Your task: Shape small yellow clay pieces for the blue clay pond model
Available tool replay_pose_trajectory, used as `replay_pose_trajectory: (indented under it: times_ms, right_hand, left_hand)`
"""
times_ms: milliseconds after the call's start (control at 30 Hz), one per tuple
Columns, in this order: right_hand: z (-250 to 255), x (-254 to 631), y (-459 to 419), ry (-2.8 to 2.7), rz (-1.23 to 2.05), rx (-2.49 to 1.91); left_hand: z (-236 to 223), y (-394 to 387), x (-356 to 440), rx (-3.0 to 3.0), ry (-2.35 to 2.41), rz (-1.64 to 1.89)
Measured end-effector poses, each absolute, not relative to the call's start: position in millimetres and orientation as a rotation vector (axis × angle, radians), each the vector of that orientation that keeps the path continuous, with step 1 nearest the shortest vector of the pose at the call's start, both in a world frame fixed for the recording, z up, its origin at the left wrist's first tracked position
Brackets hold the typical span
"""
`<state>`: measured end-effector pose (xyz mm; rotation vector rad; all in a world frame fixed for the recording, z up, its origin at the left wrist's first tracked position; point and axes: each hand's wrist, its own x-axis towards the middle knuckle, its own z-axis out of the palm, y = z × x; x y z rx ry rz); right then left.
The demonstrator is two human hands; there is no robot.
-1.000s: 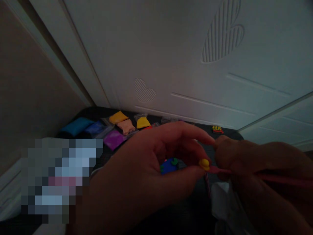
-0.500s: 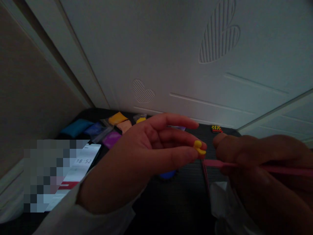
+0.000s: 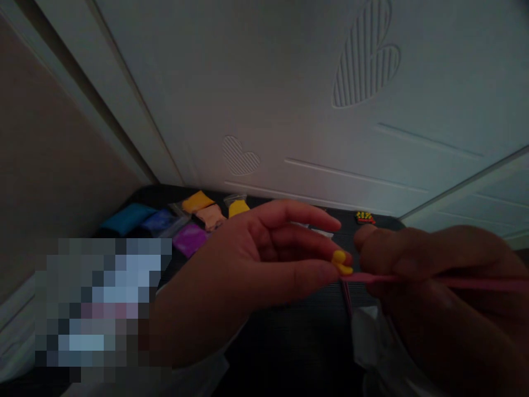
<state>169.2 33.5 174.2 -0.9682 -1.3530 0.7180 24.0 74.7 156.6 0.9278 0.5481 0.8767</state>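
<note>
My left hand (image 3: pixel 276 270) pinches a small yellow clay figure (image 3: pixel 339 257) between thumb and fingertips. The figure has a round ball on top and a wider, curved lower part, a little like a duck. My right hand (image 3: pixel 433 275) is closed round a thin pink modelling tool (image 3: pixel 475 283), held level. The tool's flat tip lies at the figure's underside, close to my left thumb; whether it presses in I cannot tell. The picture is dark, and my left palm hides part of the table.
Bags of coloured clay lie at the back left: blue (image 3: pixel 128 218), orange (image 3: pixel 198 202), peach (image 3: pixel 211 216), purple (image 3: pixel 190 239) and yellow (image 3: pixel 238 208). A small yellow-and-red piece (image 3: pixel 365 217) sits near the white panel (image 3: pixel 268 99). Crumpled white material (image 3: pixel 366 331) lies below my right hand on the dark table (image 3: pixel 289 342).
The pink tool's tip has shifted left, in under the yellow clay figure. My left hand and the figure sit slightly lower and farther right in view. The blue item below that hand is now hidden.
</note>
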Motion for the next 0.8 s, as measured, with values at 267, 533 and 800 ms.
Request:
replay_pose_trajectory:
  times_ms: [267, 533, 800]
  right_hand:
    - [165, 175, 29, -1.358, 0.736, -0.916]
    - [163, 171, 31, -1.313, 0.727, -0.867]
    - [160, 167, 35, -1.345, 0.616, -0.835]
  left_hand:
    - [157, 72, 23, 1.008, 0.578, 0.919]
    - [156, 75, 27, 0.827, 0.510, 0.941]
    - [154, 75, 28, 0.764, 0.420, 0.956]
